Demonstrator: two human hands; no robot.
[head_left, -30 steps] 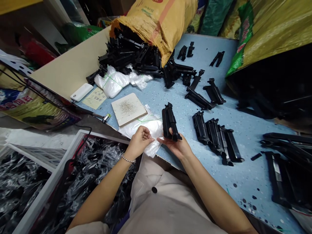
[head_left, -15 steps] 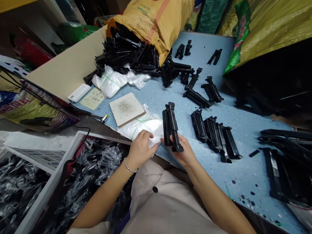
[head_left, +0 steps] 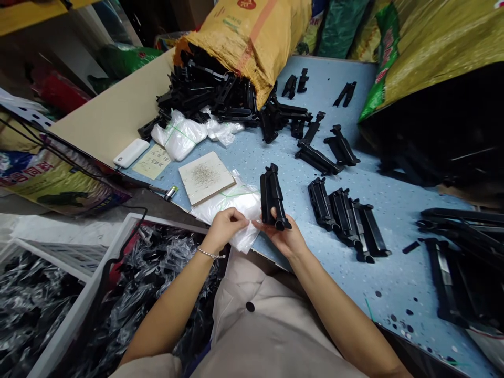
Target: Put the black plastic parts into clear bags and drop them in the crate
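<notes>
My right hand grips a long black plastic part, holding it tilted upright over the table's front edge. Thumb and fingers of my left hand are pinched on the edge of a clear plastic bag. The forefinger of my right hand reaches to the same bag, close to the left fingertips. Behind my left hand lies a stack of clear bags tied with green string, partly under a white square board with brown specks.
Several black parts stand in a row at the right. An orange sack spills more parts at the back. A white power bank and a handwritten note lie left. Below, a white crate holds bagged black items.
My left fingers have closed from a loose curl into a pinch on the bag. My right hand and the black part have shifted slightly left and away from me.
</notes>
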